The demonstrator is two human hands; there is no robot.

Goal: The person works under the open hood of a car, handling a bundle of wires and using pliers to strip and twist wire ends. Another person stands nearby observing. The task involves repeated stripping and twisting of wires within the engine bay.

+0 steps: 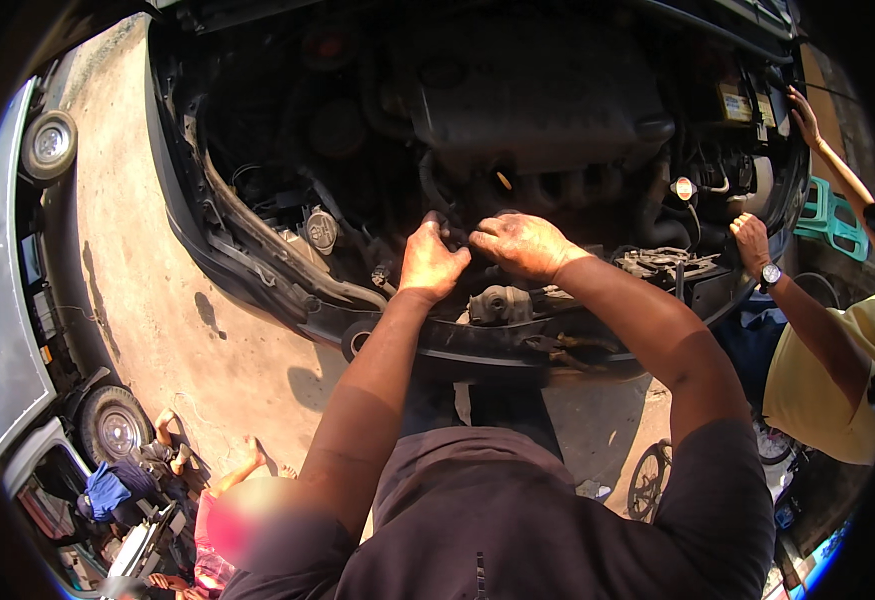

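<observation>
Both my hands reach into the open engine bay of a car, over its front edge. My left hand (434,260) is closed, its fingertips pinched around something dark and small that I cannot make out. Close beside it on the right, my right hand (528,246) is also closed, fingers curled toward the same dark spot. What it grips is hidden in shadow. Just beyond the hands are a yellow dipstick handle (504,180) and the dark engine cover (548,115). A rounded, dusty metal part (500,305) sits nearer me, below my right hand.
A round cap (322,231) lies left, another cap (685,188) right. At the right, a person in a yellow shirt (823,375) rests a hand (751,243) on the car's edge, near a green plastic stool (838,218). A truck (3,280) and people are at left.
</observation>
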